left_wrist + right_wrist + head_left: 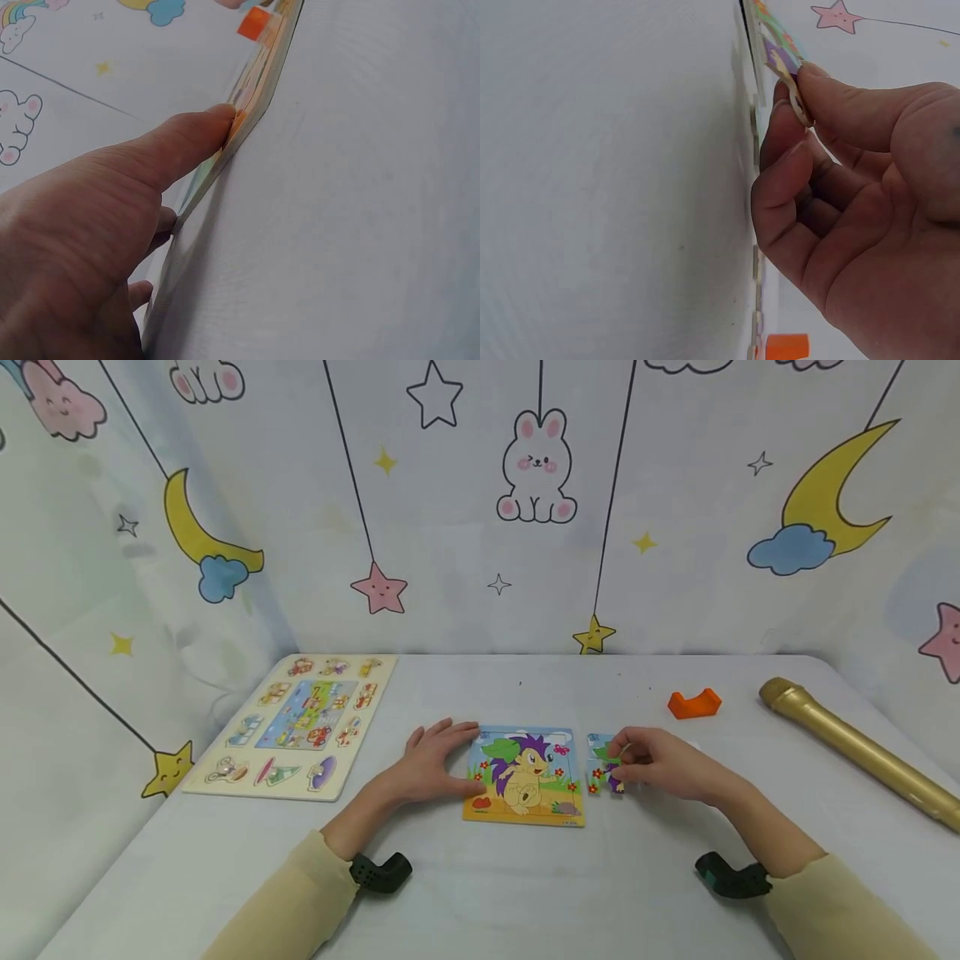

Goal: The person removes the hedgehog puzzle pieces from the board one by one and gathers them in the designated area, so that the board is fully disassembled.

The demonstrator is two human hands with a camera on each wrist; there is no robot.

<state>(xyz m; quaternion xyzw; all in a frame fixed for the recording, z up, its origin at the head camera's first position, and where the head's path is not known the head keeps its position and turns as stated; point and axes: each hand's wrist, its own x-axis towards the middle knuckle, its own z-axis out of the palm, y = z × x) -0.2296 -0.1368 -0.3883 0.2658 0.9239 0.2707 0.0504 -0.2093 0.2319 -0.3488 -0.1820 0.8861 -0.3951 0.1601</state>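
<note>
A square hedgehog picture puzzle [527, 781], with purple spines and a green leaf in its print, lies flat in the middle of the table. My left hand [435, 766] rests at its left side, the thumb [199, 135] on its edge and the fingers spread toward the upper corner. Just right of the puzzle, several loose pieces [596, 777] form part of a similar picture. My right hand [667, 766] is over them, pinching a small purple and cream puzzle piece [783, 64] between thumb and index finger. Its other fingers are curled in close to the table.
A larger cream board [360, 668] with small pictures lies at the back left. Toward the back right are an orange notched block [694, 704] and a gold microphone [847, 747]. Black devices [382, 872] are strapped at both wrists. A patterned cloth [450, 518] hangs behind the table.
</note>
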